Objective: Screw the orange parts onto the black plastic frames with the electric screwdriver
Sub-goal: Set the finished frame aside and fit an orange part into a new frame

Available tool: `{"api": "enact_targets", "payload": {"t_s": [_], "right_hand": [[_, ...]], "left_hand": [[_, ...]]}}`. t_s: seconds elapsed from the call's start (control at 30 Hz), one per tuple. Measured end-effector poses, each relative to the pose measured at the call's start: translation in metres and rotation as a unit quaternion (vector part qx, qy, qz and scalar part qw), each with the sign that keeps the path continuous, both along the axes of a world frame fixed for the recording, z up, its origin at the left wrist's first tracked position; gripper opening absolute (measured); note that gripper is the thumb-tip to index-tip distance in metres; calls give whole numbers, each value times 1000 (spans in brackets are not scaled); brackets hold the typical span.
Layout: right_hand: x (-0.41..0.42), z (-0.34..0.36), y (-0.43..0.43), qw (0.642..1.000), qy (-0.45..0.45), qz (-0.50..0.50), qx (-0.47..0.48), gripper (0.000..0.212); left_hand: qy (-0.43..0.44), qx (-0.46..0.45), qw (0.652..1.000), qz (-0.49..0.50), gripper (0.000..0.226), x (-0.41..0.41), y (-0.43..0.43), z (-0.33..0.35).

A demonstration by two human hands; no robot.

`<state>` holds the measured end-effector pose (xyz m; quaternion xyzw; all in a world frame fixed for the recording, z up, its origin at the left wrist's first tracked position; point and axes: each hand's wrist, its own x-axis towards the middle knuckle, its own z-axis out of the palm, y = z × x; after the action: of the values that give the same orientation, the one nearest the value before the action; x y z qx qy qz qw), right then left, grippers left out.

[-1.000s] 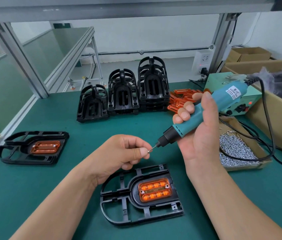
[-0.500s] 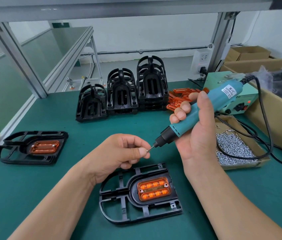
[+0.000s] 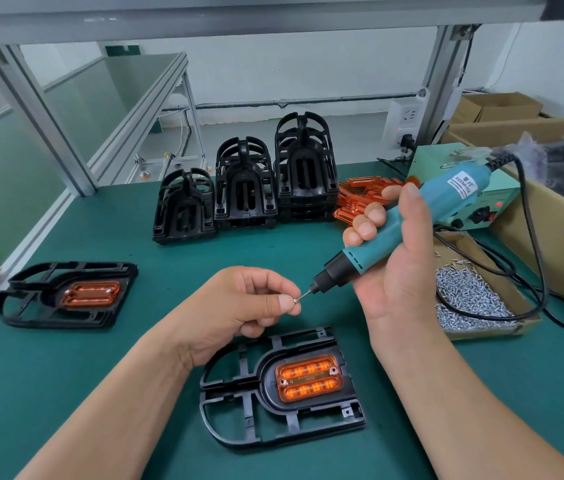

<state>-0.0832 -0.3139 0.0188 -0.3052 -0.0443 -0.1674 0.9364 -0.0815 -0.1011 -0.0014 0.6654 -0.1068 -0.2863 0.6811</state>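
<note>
Above a green worktop (image 3: 66, 393), the left hand (image 3: 239, 306) pinches a tiny silver screw (image 3: 296, 300) onto the bit of a teal electric screwdriver (image 3: 394, 233), which the right hand (image 3: 398, 271) grips fully closed. The tool's long axis slants down-left. Below lies a flat black plastic frame (image 3: 273, 389), rounded end left, seating a translucent orange part (image 3: 308, 379); both look light, stiff, best steadied by the frame's edges.
</note>
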Motion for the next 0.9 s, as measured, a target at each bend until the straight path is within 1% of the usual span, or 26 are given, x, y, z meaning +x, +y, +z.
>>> {"api": "enact_targets", "payload": {"t_s": [0.37,0.63,0.7,0.8,0.9], "right_hand": [[0,0,1,1000,1,-5,-5,18],[0,1,3,1000,2,-13,-13,21],[-1,1,3,1000,2,-16,-15,21],[-1,1,4,1000,0,-15,-17,22],[-1,2,4,1000,-8,-5,-19,21]], "left_hand": [[-3,10,1000,3,17,1,1,-1],[-21,27,999,4,28,1,2,-1],[-23,30,999,5,26,1,2,-1],[-22,32,999,7,17,2,2,-1],[-25,38,999,7,16,2,2,-2]]}}
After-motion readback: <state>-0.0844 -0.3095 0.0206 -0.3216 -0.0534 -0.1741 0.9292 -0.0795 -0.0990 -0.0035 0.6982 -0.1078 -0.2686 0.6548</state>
